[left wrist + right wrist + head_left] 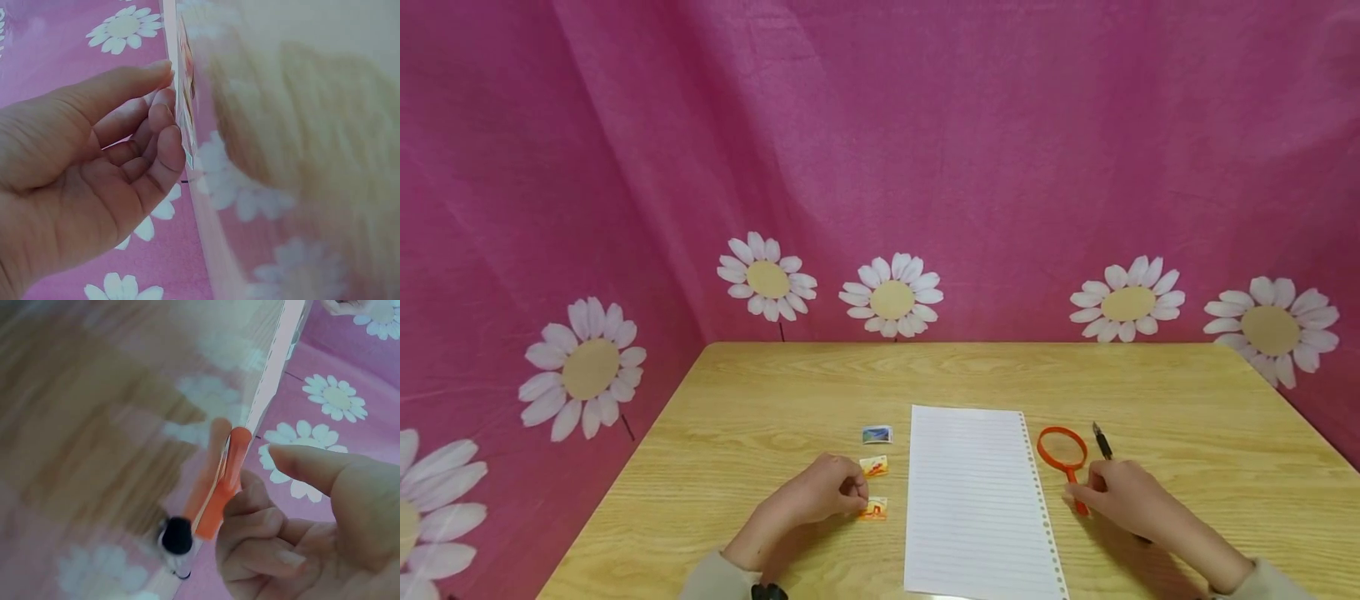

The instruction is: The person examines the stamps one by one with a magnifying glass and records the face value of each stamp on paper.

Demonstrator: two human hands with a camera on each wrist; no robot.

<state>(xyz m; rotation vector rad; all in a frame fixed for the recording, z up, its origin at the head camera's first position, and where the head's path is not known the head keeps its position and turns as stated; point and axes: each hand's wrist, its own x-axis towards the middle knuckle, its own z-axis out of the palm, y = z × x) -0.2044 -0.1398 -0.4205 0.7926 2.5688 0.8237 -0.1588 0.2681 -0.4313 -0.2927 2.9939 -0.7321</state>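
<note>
At the lower of three small stamp-like pictures, this one orange and yellow (874,509), are the fingertips of my left hand (820,493). Its fingers are loosely curled in the left wrist view, thumb near them. Just above lies a second yellow picture (874,467), with a blue one (877,434) farther back. My right hand (1127,496) rests beside the handle of an orange magnifying glass (1041,448), its thumb spread from loosely curled fingers in the right wrist view. Beneath that hand lies a black pen (1102,442), its middle hidden.
Between the hands lies a lined sheet of paper (973,500), punched with holes along its right edge. Everything is on a wood-grain table (775,383). A pink cloth (925,150) with white daisies stands behind and at the left.
</note>
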